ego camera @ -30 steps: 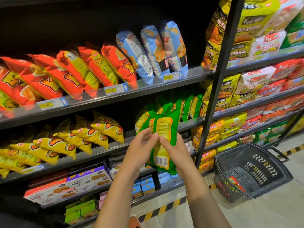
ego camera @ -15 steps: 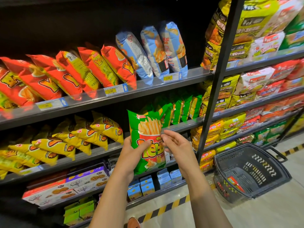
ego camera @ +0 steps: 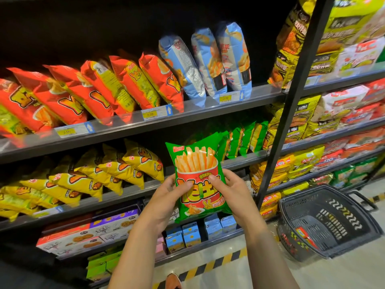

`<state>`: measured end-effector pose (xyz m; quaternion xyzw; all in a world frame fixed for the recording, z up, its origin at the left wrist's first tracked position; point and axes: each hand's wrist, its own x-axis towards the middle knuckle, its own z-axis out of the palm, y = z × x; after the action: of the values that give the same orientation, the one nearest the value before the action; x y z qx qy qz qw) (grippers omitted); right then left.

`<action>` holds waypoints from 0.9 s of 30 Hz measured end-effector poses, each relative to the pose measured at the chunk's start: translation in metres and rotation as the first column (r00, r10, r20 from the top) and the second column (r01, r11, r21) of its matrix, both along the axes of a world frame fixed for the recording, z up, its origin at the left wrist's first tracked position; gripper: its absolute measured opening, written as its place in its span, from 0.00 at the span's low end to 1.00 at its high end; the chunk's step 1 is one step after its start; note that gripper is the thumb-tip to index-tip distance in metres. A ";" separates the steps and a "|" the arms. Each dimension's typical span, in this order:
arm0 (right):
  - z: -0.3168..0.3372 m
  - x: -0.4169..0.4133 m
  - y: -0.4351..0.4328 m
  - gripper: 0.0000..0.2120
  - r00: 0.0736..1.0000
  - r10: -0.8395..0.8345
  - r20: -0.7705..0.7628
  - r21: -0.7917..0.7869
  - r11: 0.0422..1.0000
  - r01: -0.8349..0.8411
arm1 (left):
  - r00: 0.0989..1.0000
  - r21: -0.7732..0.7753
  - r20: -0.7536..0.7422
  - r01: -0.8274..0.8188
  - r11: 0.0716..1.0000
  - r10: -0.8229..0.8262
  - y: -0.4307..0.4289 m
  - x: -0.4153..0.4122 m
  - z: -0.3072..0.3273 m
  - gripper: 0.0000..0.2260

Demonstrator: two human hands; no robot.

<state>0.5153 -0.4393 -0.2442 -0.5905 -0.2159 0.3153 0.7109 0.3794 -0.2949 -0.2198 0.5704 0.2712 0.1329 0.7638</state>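
1. Two-handed clasp here: the left hand [ego camera: 164,203] and the right hand [ego camera: 235,195] both hold the green crinkly foil snack bag with the fries picture [ego camera: 198,163]. Their fingers curl round its back, and the left thumb [ego camera: 185,185] and right thumb [ego camera: 214,180] press on its front.
2. The bag hangs in the air just left of the black metal upright post [ego camera: 288,113], down by the post's lower half. It is upright with its printed face to the camera, so it looks held for reading.
3. Why two hands? My guess is that a puffed, slick bag twists in one. Both thumbs sit low, so the fries picture stays uncovered.
4. Behind the held bag and closer to the post stands a row of matching green foil bags [ego camera: 245,138], on edge and tightly packed. That looks like its home row.
5. Further left of the post, yellow foil bags [ego camera: 125,167] lean one on another. On the shelf above, red foil bags [ego camera: 125,86] lean the same way. The pale blue foil bags [ego camera: 208,59] stand nearest the post. The slant probably keeps the fronts in a shopper's view.
6. Right of the post, the black slotted plastic shopping basket [ego camera: 343,213] sits on the floor, tipped with its mouth facing the person. A red packet [ego camera: 303,235] lies inside.
7. My call is that the bag is being inspected and the choice is not yet made. The basket is a short swing to the right, past the post.
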 end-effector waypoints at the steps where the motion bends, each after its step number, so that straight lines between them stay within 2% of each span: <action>1: 0.000 0.001 0.003 0.13 1.000 0.000 0.003 -0.004 1.000 0.000 | 1.000 0.014 -0.007 -0.003 1.000 0.003 0.004 0.001 -0.001 0.29; 4: -0.004 0.007 0.014 0.14 1.000 0.018 0.005 -0.012 1.000 -0.018 | 0.999 0.037 -0.022 -0.038 0.999 0.039 0.014 0.006 -0.004 0.29; 8: -0.009 0.015 0.033 0.18 0.998 0.069 0.009 -0.038 0.997 -0.069 | 0.994 0.035 -0.047 -0.092 0.995 0.094 0.032 0.013 -0.011 0.20; 13: -0.025 0.032 0.063 0.39 0.998 0.065 -0.014 -0.079 0.995 -0.066 | 0.977 0.028 -0.105 -0.185 0.982 0.187 0.062 0.027 -0.028 0.21; 17: -0.037 0.046 0.086 0.30 1.000 0.009 -0.005 -0.120 0.993 -0.009 | 0.946 0.042 -0.122 -0.298 0.954 0.301 0.082 0.042 -0.043 0.27; 21: -0.043 0.062 0.111 0.30 0.995 -0.103 -0.003 -0.156 0.983 0.102 | 0.896 0.032 -0.098 -0.432 0.901 0.433 0.099 0.058 -0.056 0.26; 24: -0.050 0.076 0.131 0.33 0.979 -0.201 0.020 -0.177 0.963 0.202 | 0.862 0.073 -0.079 -0.497 0.865 0.501 0.113 0.073 -0.066 0.22; 27: -0.055 0.089 0.152 0.41 0.958 -0.280 0.066 -0.207 0.935 0.288 | 0.813 0.142 -0.053 -0.569 0.810 0.580 0.124 0.091 -0.076 0.25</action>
<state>0.6042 -0.2871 -0.2987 -0.6939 -0.1055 0.2203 0.6774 0.4708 -0.1705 -0.2954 0.5119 0.4580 0.3465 0.6389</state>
